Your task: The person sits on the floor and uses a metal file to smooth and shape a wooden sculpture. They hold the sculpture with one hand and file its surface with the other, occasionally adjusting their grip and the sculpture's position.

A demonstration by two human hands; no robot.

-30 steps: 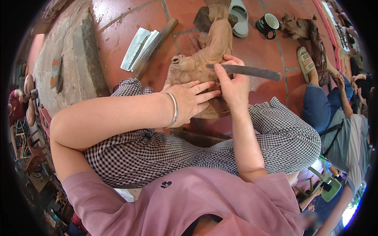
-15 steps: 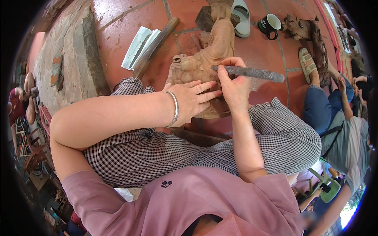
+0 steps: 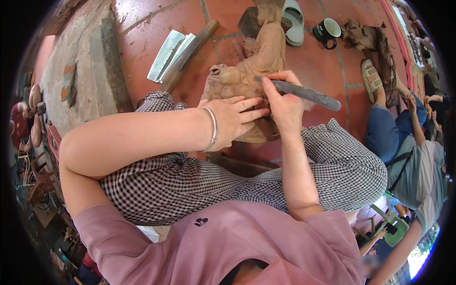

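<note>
A carved brown wooden figure (image 3: 267, 53) lies in front of my crossed legs, its near end between my knees. My left hand (image 3: 233, 119), a silver bangle at its wrist, lies on the carving with fingers stretched and slightly apart. In my right hand (image 3: 288, 108) is a flat grey metal file (image 3: 311, 95), pinched between thumb and fingers. One tip of the file meets the carved surface just beyond my left fingertips; its rounded end sticks out to the right. My left palm hides part of the wood.
Beyond my left knee lie a wooden stick (image 3: 192, 52) and a white folded sheet (image 3: 164, 56). A stone slab (image 3: 92, 52) stands farther left. Past the carving are a grey slipper (image 3: 295, 26) and a dark mug (image 3: 327, 32). A seated person (image 3: 408, 156) is at right, near gnarled wood (image 3: 387, 57).
The file has tilted: its outer end sits lower and its face has turned. My right hand has shifted slightly. My left hand stays in place on the carving.
</note>
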